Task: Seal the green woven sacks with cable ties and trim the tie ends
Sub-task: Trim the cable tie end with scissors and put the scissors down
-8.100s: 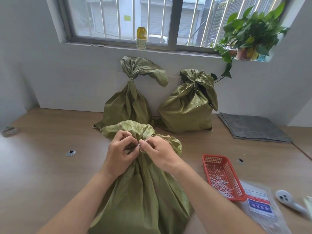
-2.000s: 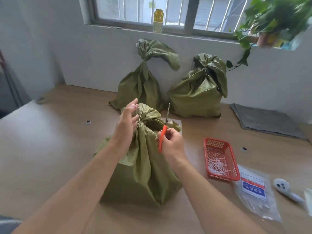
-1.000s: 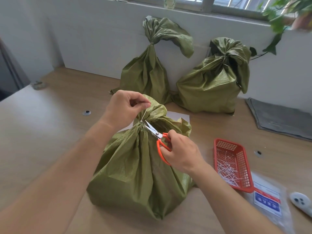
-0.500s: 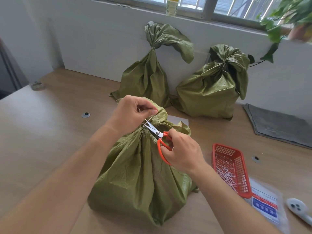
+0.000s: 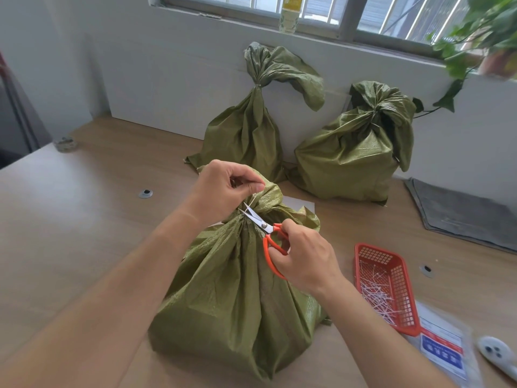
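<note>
Green woven sack (image 5: pixel 237 289), the one nearest us, stands on the table (image 5: pixel 70 233) directly under both grips, its neck gathered tight. Furthest left, our left grip (image 5: pixel 223 189) is closed in a pinch, thumb and forefinger holding the tie tail (image 5: pixel 251 202), which runs taut from that pinch down to the neck just below it. Just right of the tail are the scissors (image 5: pixel 260 221), blades slightly parted, their tips at the base of the tail and pointing up toward the left grip. Our right grip (image 5: pixel 305 256), below and to the right of the left one, is curled through the orange handles. To cut well, we judge that we should pull the tail taut, set the blades close against the neck so only a short stub is left, and turn the tips away from the weave and from our left fingertips before we close them. We should not loosen the pinch during the cut, so the loose end comes away in our left grip and can go into the red basket (image 5: pixel 375 245), on the table right of the right grip, where white offcuts (image 5: pixel 377 295) already lie.
</note>
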